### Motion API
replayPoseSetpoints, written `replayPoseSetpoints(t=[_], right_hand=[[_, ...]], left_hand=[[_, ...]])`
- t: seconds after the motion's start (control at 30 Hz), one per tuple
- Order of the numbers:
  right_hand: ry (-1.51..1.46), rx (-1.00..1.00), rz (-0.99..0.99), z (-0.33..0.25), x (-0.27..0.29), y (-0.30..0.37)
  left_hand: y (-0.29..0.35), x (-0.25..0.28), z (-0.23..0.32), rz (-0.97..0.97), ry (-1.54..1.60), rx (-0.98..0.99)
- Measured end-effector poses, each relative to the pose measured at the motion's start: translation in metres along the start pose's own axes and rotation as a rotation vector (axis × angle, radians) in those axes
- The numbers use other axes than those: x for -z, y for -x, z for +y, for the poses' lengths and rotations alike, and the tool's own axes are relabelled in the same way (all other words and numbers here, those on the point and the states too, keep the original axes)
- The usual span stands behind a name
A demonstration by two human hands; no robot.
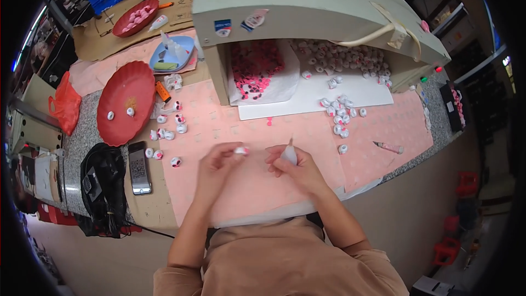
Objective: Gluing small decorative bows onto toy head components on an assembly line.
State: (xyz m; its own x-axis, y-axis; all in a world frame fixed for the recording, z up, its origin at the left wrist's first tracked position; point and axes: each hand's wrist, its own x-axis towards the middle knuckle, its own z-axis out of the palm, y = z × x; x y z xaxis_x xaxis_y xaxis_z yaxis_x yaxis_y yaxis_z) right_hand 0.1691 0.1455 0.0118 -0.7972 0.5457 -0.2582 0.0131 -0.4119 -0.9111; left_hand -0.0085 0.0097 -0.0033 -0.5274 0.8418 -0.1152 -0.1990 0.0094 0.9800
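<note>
Above the pink sheet, my left hand pinches a small white piece with pink on it; its fingers are slightly blurred. My right hand is closed around a small translucent squeeze bottle, its narrow tip pointing up and away from me. The bottle and the piece are apart. Similar round white-and-pink pieces lie to the left of my left hand, one of them closest. Another group sits beyond my right hand, with a single piece nearer to it.
A grey-green box-like housing stands at the back, sheltering heaped white pieces and pink bits. On the left are a red scalloped tray, a phone and a black bag. A pen-like tube lies right.
</note>
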Motion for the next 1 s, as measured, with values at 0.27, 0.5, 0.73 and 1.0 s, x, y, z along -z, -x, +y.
replayPoseSetpoints(t=[0.27, 0.5, 0.73, 1.0], right_hand=[[-0.001, 0.531, 0.929, -0.009, 0.089, 0.041], [-0.13, 0.408, 0.745, -0.001, 0.089, 0.044], [0.035, 0.407, 0.648, -0.01, 0.066, 0.042], [0.303, 0.267, 0.234, 0.0, 0.022, 0.016]], left_hand=[[-0.018, -0.011, 0.034, 0.222, -0.818, -0.464], [-0.062, -0.187, -0.036, -0.519, -0.595, -0.601], [-0.057, -0.142, -0.023, -0.427, -0.33, -0.323], [-0.024, -0.043, -0.007, -0.223, 0.107, 0.054]])
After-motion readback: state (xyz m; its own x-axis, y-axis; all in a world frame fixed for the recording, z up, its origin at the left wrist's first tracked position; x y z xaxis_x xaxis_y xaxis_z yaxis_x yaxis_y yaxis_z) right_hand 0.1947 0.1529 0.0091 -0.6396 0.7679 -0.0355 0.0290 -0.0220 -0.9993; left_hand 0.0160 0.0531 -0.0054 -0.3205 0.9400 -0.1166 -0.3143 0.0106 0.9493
